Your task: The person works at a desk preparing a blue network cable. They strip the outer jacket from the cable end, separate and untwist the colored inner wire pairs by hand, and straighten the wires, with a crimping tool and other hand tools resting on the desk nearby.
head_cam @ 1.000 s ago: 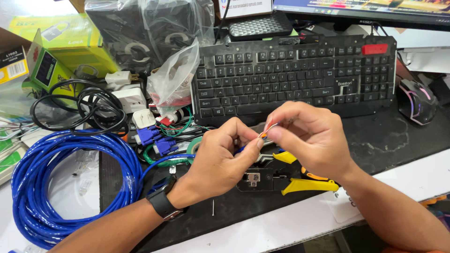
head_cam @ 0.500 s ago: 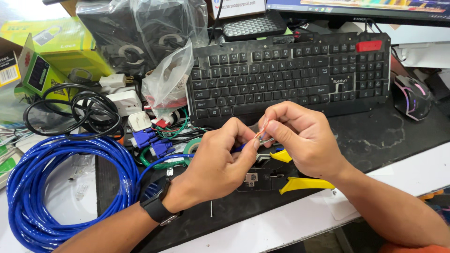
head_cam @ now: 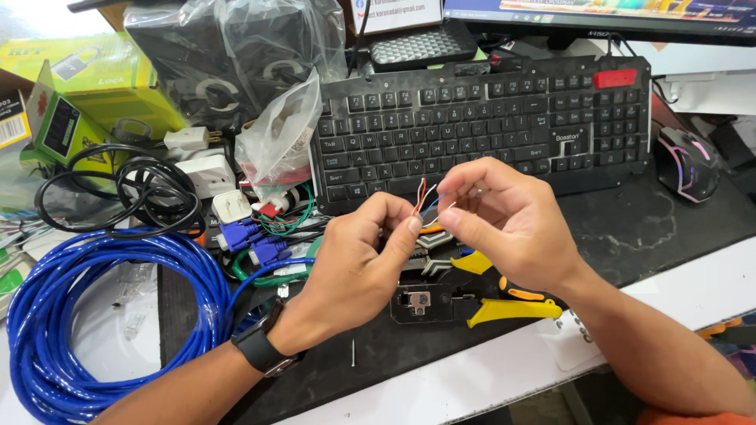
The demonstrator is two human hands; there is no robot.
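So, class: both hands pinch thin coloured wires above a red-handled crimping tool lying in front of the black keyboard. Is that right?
Not quite. In the head view the crimping tool has yellow handles, not red. The rest holds: the left hand and right hand pinch the thin coloured wires above it, in front of the black keyboard.

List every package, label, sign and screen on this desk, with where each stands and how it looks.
Yellow-green box: far left, rectangular, padlock picture.
Small green carton: in front of it, dark panel.
Clear plastic bag: left of the keyboard, crumpled.
White card: top centre, upright.
Monitor: top right, only its lit bottom edge shows.
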